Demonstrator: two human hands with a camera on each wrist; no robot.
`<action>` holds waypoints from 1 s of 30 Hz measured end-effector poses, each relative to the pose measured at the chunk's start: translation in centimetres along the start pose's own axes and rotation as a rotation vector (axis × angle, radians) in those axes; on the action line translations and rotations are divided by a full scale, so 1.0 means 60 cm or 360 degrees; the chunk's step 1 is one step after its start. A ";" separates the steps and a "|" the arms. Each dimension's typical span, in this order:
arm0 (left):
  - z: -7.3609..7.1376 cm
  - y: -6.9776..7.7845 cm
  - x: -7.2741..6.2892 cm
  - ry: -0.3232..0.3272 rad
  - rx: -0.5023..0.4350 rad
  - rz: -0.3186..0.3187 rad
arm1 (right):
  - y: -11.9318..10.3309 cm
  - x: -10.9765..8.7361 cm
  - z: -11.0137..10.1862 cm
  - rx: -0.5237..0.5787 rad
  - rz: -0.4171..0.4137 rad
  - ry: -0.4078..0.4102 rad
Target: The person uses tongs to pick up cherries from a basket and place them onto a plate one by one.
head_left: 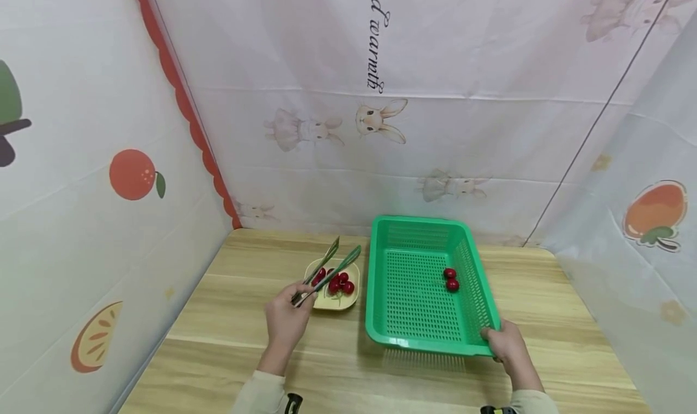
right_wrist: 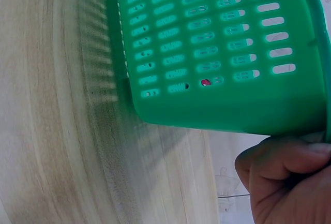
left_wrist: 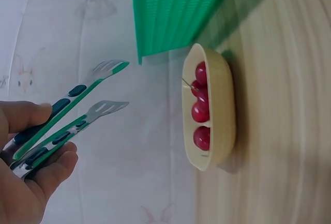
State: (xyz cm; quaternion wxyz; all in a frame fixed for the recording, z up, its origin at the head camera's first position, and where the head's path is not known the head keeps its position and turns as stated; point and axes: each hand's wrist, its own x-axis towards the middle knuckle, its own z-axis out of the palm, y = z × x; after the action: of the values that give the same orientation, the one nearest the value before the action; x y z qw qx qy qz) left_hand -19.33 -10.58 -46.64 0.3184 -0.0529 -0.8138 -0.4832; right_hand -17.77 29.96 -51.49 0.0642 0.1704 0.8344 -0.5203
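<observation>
My left hand (head_left: 287,318) holds a pair of tongs (left_wrist: 64,100) between thumb and fingers, the two arms spread apart with nothing between their slotted tips. In the head view the tongs overlap a small pale yellow bowl (left_wrist: 222,115) with several dark red cherries (head_left: 334,285) in it; in the left wrist view their tips stand apart from it. My right hand (head_left: 507,344) grips the rim of a green plastic basket (head_left: 414,343) at its near right corner, thumb on top. Inside the basket two cherries (head_left: 452,285) lie near its right wall.
Both containers are at a wooden table (head_left: 212,335), the bowl left of the basket. Printed cloth (head_left: 310,202) hangs behind the table and at both sides. The basket's far edge comes close to the back cloth.
</observation>
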 end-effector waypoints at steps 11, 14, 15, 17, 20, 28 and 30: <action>0.040 0.031 0.028 -0.0123 -0.0036 0.0038 | 0.000 -0.003 -0.002 -0.0023 -0.0001 -0.0002; 0.052 0.042 0.037 -0.0164 -0.0073 0.0033 | -0.001 -0.003 -0.002 -0.0018 -0.0015 -0.0004; 0.056 0.046 0.041 -0.0184 -0.0095 0.0019 | -0.002 -0.004 -0.002 -0.0017 -0.0018 -0.0004; 0.064 0.052 0.046 -0.0226 -0.0122 -0.0012 | -0.003 -0.004 -0.001 -0.0023 -0.0014 0.0001; 0.077 0.059 0.054 -0.0282 -0.0133 -0.0057 | -0.005 -0.006 0.000 -0.0033 0.0007 0.0015; 0.111 0.081 0.073 -0.0326 -0.0044 0.0061 | -0.005 -0.007 -0.002 -0.0041 0.0016 0.0027; 0.118 0.087 0.076 -0.0354 -0.0038 0.0079 | -0.005 -0.007 -0.002 -0.0037 0.0018 0.0019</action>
State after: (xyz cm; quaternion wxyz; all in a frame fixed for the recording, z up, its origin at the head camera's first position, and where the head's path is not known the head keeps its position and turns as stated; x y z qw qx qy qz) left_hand -24.19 -3.02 -42.44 0.2374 -0.1303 -0.8367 -0.4760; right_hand -17.47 29.84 -51.10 0.0642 0.1775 0.8397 -0.5092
